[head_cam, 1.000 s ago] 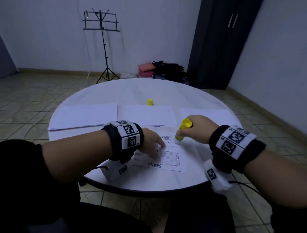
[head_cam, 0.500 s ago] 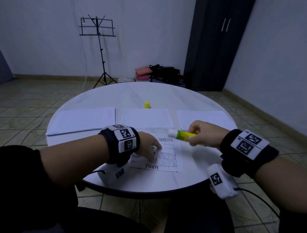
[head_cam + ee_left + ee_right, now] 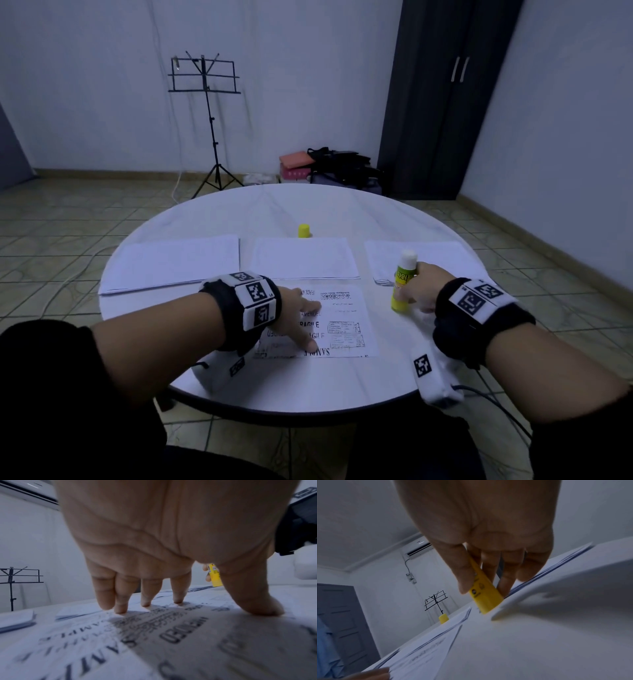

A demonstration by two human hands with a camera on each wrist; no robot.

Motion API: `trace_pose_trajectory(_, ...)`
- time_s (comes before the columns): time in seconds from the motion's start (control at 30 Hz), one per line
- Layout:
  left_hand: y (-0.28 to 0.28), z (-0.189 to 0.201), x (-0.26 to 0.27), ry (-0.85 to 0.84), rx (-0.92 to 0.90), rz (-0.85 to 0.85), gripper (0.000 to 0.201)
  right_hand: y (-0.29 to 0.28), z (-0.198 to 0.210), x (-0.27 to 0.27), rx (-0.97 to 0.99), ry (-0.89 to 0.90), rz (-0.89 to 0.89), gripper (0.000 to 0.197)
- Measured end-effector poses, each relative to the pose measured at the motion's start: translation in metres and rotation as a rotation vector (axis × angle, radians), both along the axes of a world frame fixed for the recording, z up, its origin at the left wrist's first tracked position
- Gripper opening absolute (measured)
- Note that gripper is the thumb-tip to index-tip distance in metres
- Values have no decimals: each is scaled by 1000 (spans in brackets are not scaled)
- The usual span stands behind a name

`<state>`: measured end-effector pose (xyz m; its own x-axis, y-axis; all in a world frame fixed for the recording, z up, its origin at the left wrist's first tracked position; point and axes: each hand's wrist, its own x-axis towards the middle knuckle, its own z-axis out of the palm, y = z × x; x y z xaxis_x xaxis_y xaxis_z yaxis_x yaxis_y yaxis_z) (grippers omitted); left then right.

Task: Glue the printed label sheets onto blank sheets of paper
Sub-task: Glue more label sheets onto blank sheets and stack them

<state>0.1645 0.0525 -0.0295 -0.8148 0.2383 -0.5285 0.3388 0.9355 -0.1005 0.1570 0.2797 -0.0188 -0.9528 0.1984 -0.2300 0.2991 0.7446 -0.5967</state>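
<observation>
A printed label sheet [image 3: 346, 322] lies on the round white table [image 3: 308, 387] in front of me. My left hand [image 3: 301, 318] presses on its left half with spread, straight fingers [image 3: 145, 601]. My right hand [image 3: 419, 287] grips a yellow glue stick [image 3: 402, 284], uncapped with its white tip up, standing upright on the table just right of the sheet; the right wrist view shows the fingers [image 3: 464, 582] wrapped round the glue stick [image 3: 484, 595]. Its yellow cap [image 3: 303, 230] stands farther back. Three stacks of blank paper [image 3: 303, 257] lie in a row behind the label sheet.
The left paper stack [image 3: 171, 262] and right paper stack [image 3: 424, 253] flank the middle one. Beyond the table stand a music stand [image 3: 205, 102], bags [image 3: 339, 168] on the floor and a dark cabinet [image 3: 445, 96]. The table's near edge is close to my wrists.
My right hand swung the glue stick off the label sheet, turned it tip up and set it upright at the sheet's right. My left hand stayed on the sheet.
</observation>
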Motion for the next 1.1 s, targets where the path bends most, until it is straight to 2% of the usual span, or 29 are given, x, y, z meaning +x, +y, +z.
trace_pose_trajectory(0.23, -1, -1, -2, 24, 66, 10, 91, 0, -2, -3, -25, -40, -70, 32)
trace_pose_trajectory(0.4, -3, 0, 2, 47, 153, 6, 85, 0, 4, 5, 136, -146, -65, 46)
trace_pose_trajectory(0.53, -9, 0, 4, 69, 246, 3, 87, -6, 12, 17, 321, -261, 41, 30)
trace_pose_trajectory(0.67, -19, -2, 1, 68, 309, 45, 88, -31, 16, 22, 357, -287, 188, 31)
trace_pose_trajectory(0.73, -23, -2, 0, 71, 329, 56, 87, -50, 17, 21, 368, -265, 316, 30)
trace_pose_trajectory(0.87, -27, -3, -5, 97, 314, 91, 85, -87, 17, 19, 462, -217, 521, 46)
trace_pose_trajectory(0.97, -35, -3, -7, 102, 319, 105, 82, -101, 11, 10, 574, -257, 553, 39)
trace_pose_trajectory(1.03, -46, 0, -9, 115, 339, 114, 77, -104, 11, 1, 566, -250, 536, 24)
trace_pose_trajectory(1.1, -62, 4, -11, 111, 365, 138, 71, -110, 18, -5, 566, -224, 526, 25)
